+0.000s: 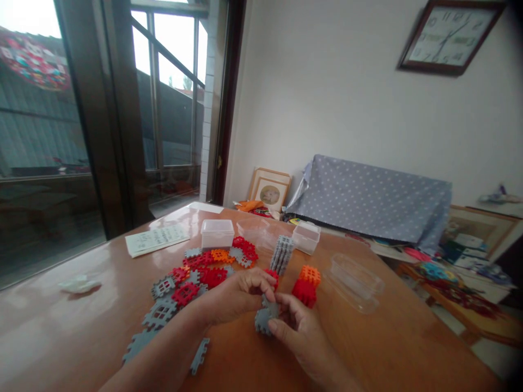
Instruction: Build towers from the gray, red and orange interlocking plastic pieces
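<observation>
Nearest of all, a lone gray tile [200, 355] lies flat on the shiny brown surface [408, 348], just beside the left arm. Both hands meet above it in the middle. A gray block piece [266, 317] sits between them. The left hand [237, 296] curls its fingers down and pinches the top of that piece. The right hand [300, 332] holds it from the side with thumb and bent fingers. Just behind the hands stand a red and orange block stack [307, 285] and a gray tile stack [281, 253]. To the left lies a loose pile of tiles [196, 272], red, gray and orange. Two small clear boxes [217, 233] sit farther back. A clear lid [355, 282] lies to the right.
</observation>
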Motion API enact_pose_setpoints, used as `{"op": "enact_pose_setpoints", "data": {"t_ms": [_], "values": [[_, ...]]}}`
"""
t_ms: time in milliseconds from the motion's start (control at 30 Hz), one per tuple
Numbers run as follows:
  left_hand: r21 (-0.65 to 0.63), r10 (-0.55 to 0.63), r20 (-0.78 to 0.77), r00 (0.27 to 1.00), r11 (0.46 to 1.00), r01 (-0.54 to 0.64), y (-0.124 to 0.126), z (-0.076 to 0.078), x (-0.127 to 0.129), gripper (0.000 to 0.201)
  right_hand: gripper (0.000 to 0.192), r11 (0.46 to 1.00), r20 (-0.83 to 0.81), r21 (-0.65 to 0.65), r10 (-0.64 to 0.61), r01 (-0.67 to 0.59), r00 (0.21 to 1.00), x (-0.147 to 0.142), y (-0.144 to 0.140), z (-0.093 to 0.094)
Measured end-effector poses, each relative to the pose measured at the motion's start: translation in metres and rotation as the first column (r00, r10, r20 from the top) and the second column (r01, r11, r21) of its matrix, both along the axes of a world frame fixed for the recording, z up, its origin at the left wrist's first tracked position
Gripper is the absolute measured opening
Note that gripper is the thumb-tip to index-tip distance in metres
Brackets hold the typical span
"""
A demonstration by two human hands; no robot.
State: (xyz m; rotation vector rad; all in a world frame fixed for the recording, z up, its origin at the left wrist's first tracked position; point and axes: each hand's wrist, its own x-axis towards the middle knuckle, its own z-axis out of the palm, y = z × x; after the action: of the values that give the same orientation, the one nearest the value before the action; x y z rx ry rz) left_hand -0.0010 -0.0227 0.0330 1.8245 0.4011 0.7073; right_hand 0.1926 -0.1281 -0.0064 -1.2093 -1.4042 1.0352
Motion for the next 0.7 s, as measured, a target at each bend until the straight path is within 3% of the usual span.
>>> {"op": "enact_pose_setpoints", "data": {"t_ms": [133, 233, 333, 467, 700], "values": [[-0.046, 0.099, -0.137, 0.986, 0.993, -0.106, 0.005, -0.01, -0.002, 0.025, 0.049, 0.996, 0.132, 0.008, -0.09, 0.089, 0.987, 0.012, 0.001, 0.001], [0.04, 0.193, -0.314, 0.929, 0.981, -0.19, 0.007, -0.009, -0.006, 0.02, 0.042, 0.992, 0.279, 0.028, -0.124, 0.121, 0.952, 0.016, 0.0, 0.004], [0.157, 0.222, -0.466, 0.856, 0.973, -0.167, 0.005, -0.007, -0.009, 0.022, 0.037, 0.992, 0.413, 0.041, -0.124, 0.118, 0.902, 0.015, 0.001, 0.002], [0.318, 0.296, -0.54, 0.788, 0.939, -0.136, 0.002, -0.009, -0.008, 0.013, 0.037, 0.992, 0.502, 0.038, -0.125, 0.122, 0.856, 0.013, 0.003, -0.007], [0.28, 0.206, -0.579, 0.789, 0.959, -0.044, -0.004, -0.004, -0.005, 0.008, 0.058, 0.995, 0.505, 0.012, -0.093, 0.101, 0.858, 0.017, 0.006, -0.016]]}}
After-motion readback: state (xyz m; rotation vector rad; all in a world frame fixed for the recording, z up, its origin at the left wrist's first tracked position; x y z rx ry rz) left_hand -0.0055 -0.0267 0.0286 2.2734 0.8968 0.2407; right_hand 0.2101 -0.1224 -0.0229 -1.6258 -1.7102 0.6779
